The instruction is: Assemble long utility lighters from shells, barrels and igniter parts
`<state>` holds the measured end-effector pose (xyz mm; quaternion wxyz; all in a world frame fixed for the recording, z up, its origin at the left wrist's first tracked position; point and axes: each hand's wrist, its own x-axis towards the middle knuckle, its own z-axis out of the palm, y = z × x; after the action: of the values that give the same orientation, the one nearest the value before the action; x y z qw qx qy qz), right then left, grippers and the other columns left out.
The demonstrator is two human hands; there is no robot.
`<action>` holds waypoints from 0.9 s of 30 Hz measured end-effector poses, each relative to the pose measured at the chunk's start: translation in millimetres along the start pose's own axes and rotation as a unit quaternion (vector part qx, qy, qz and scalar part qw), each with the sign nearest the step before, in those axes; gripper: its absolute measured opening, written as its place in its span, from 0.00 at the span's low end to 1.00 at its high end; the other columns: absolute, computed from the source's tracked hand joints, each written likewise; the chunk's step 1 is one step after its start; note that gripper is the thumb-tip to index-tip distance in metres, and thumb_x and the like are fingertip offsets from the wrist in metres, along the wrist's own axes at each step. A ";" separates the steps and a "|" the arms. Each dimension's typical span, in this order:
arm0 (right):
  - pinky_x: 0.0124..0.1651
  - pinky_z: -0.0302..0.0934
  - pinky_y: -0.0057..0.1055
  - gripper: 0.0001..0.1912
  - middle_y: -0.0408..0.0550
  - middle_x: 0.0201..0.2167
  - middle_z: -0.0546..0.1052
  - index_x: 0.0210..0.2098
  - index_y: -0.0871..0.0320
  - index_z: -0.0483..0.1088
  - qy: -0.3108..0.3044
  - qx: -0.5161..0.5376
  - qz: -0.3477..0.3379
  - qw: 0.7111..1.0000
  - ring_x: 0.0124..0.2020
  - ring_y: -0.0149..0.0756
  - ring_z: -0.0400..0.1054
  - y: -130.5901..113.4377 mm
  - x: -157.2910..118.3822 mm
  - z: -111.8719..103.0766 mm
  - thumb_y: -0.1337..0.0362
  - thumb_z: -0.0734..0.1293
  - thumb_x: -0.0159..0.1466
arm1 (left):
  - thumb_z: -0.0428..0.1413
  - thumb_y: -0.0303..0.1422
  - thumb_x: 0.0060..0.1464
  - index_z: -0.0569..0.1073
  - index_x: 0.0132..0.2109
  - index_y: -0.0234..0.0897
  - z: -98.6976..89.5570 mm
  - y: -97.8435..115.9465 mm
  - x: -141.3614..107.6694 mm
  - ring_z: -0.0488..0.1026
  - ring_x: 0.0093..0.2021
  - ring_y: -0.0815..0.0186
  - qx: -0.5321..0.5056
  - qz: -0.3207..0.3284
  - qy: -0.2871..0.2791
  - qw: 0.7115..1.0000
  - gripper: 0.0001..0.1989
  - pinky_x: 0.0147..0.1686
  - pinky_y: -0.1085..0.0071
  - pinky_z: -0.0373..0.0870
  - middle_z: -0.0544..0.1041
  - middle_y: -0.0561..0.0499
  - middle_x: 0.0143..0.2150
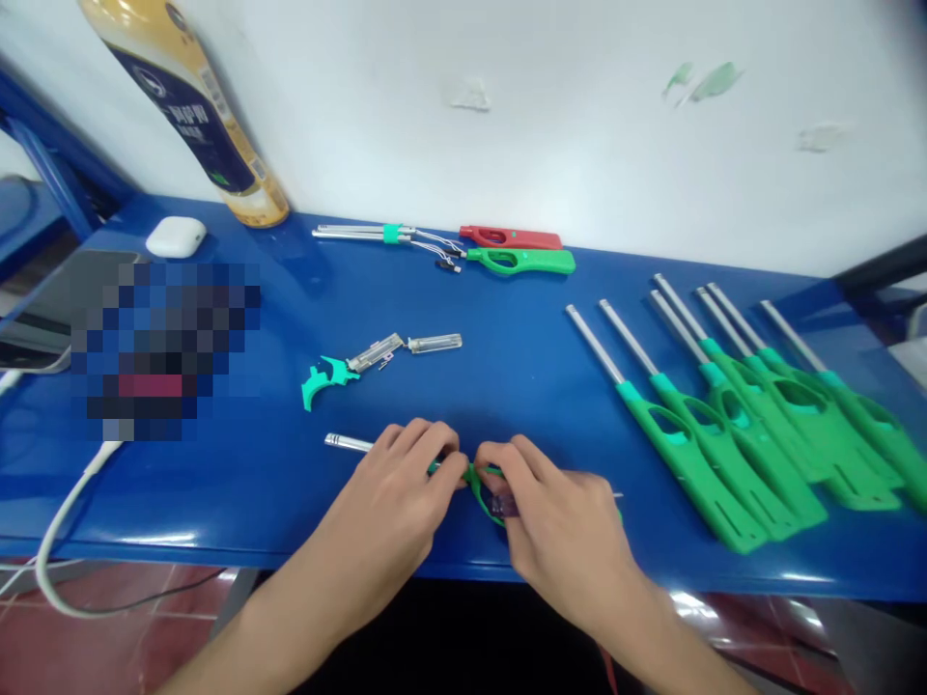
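Note:
Near the table's front edge, my left hand [412, 483] pinches a long-necked gas lighter around the base of its metal tube [349, 443]. The tube's tip points out to the left past my knuckles. My right hand [561, 521] is closed around the lighter's green handle [478, 490], with a dark translucent part [501, 505] by its thumb. Fingers cover most of the handle. Beyond my left hand lie a teal trigger [329, 376], a clear small part [375, 352] touching it, and a separate clear piece [435, 343].
Several green lighters [695, 463] lie at the right. Along the wall are a bundle of metal tubes with wires [354, 233], a red handle [511, 237] and a green handle [525, 262]. A yellow bottle [250, 198], white earbud case [176, 236] and white cable [54, 521] are left.

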<state>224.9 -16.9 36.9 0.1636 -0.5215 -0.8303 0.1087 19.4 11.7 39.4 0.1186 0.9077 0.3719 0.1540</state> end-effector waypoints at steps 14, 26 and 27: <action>0.28 0.53 0.36 0.18 0.37 0.38 0.79 0.46 0.46 0.71 -0.048 -0.015 0.056 0.997 0.25 0.36 0.73 29.1 -40.3 -37.4 0.41 0.63 0.73 | 0.56 0.17 0.68 0.73 0.55 0.26 7.8 0.4 -27.3 0.77 0.51 0.56 0.016 0.047 0.146 0.988 0.11 0.52 0.56 0.68 0.79 0.39 0.51; 0.28 0.49 0.35 0.09 0.38 0.31 0.77 0.45 0.54 0.74 -0.016 0.025 -0.078 0.997 0.23 0.31 0.65 38.0 -47.0 -38.3 0.56 0.66 0.75 | 0.54 0.18 0.69 0.72 0.60 0.37 -16.5 6.6 -29.7 0.74 0.45 0.64 -0.106 0.004 0.083 0.991 0.17 0.53 0.59 0.68 0.78 0.49 0.47; 0.28 0.49 0.35 0.09 0.38 0.30 0.76 0.44 0.55 0.74 -0.009 0.027 -0.085 0.996 0.23 0.30 0.65 38.1 -46.5 -38.8 0.57 0.66 0.75 | 0.53 0.17 0.69 0.70 0.63 0.37 -16.6 6.2 -30.7 0.73 0.45 0.63 -0.100 0.009 0.077 0.992 0.20 0.53 0.58 0.69 0.77 0.48 0.48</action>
<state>290.1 -41.9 52.0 0.1783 -0.4431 -0.8701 0.1214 -3.5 -12.8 50.9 0.1786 0.8800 0.3541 0.2612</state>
